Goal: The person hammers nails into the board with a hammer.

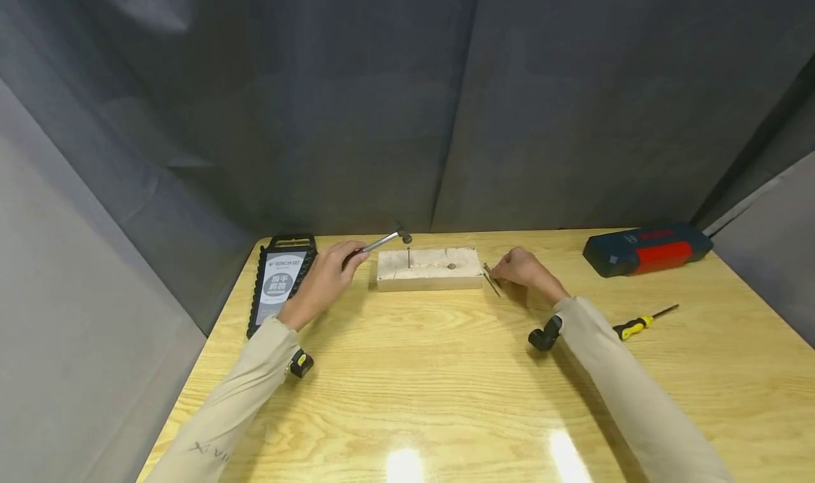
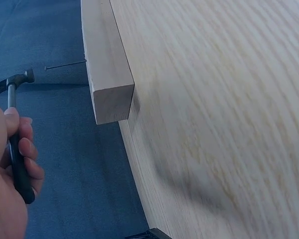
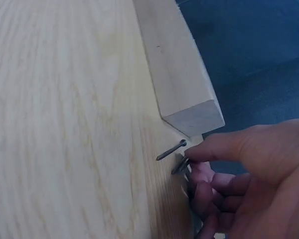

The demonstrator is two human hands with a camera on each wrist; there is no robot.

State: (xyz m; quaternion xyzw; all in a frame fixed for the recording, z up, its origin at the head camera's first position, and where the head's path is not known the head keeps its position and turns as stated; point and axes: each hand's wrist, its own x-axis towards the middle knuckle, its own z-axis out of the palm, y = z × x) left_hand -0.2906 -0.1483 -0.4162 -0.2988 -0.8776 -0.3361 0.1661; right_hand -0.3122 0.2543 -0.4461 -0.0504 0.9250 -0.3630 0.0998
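Observation:
My left hand (image 1: pixel 330 274) grips the black handle of a small claw hammer (image 1: pixel 382 241), its head raised near the left end of a pale wooden block (image 1: pixel 429 283). From the block's top a nail (image 1: pixel 409 258) stands upright; the left wrist view shows this nail (image 2: pixel 65 65) jutting out near the hammer head. Just off the block's right end, my right hand (image 1: pixel 521 266) pinches a nail (image 3: pixel 179 166) between thumb and fingers, which partly hide it. Beside it another loose nail (image 3: pixel 170 150) lies on the table.
A black wrench-set case (image 1: pixel 280 278) lies at the left edge of the wooden table (image 1: pixel 433 370). Toward the right are a yellow-and-black screwdriver (image 1: pixel 637 325) and a dark blue and red Bosch case (image 1: pixel 649 249). Grey curtain (image 1: pixel 356 101) hangs behind the table.

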